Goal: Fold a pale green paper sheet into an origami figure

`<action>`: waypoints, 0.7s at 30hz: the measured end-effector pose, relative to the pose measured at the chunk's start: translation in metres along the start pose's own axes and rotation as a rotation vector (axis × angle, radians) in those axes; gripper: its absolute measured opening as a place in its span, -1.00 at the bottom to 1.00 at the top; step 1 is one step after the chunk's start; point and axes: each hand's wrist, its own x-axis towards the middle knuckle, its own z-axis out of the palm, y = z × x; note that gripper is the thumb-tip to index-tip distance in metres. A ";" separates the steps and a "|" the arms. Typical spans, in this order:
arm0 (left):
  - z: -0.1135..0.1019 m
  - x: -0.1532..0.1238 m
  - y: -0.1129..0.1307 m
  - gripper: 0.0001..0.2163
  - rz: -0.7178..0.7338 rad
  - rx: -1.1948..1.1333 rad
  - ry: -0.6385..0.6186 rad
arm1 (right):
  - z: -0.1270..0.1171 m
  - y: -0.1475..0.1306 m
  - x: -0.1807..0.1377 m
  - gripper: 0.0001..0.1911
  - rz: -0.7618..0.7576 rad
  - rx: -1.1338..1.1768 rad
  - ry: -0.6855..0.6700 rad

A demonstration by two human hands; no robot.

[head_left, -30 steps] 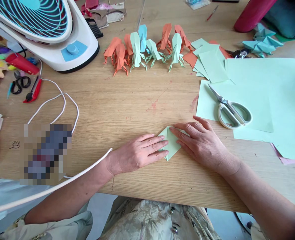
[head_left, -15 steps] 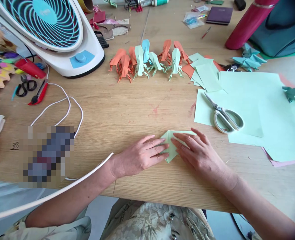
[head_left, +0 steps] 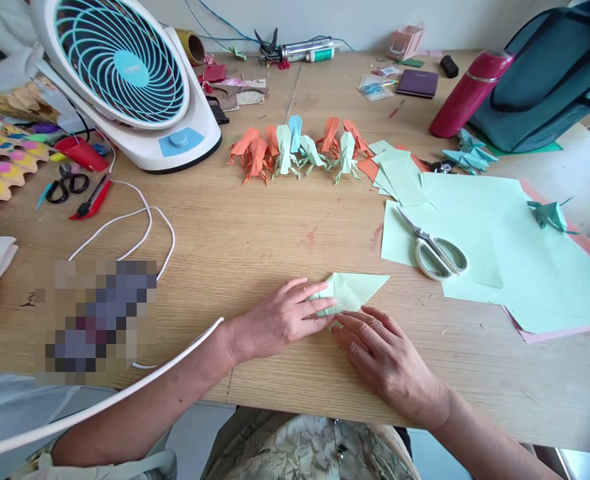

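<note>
A folded pale green paper [head_left: 357,288] lies on the wooden table in front of me, its pointed end toward the right. My left hand [head_left: 287,317] rests on its left part, fingers spread and flat, pressing it to the table. At the paper's lower edge, near the left hand's fingertips, my right hand [head_left: 382,357] has its fingers bent, with a small bit of the lower corner between thumb and forefinger. The palm side of the right hand is hidden. Scissors with white handles [head_left: 439,250] lie to the right on green sheets [head_left: 525,267].
Several folded paper figures [head_left: 285,150] stand in a row beyond my hands. Cut green pieces [head_left: 399,177] lie beside them. A fan [head_left: 175,143] stands at the back left. A white cable [head_left: 99,397] passes over my left forearm. A red bottle [head_left: 467,97] stands at the back right.
My right hand has moved off the top of the paper, down toward its lower edge, uncovering the pointed right end. My left hand stays on the paper. The camera view has tilted up.
</note>
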 end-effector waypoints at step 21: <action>-0.002 0.000 -0.003 -0.60 -0.092 0.027 -0.099 | 0.001 -0.002 0.002 -0.75 0.064 0.051 0.012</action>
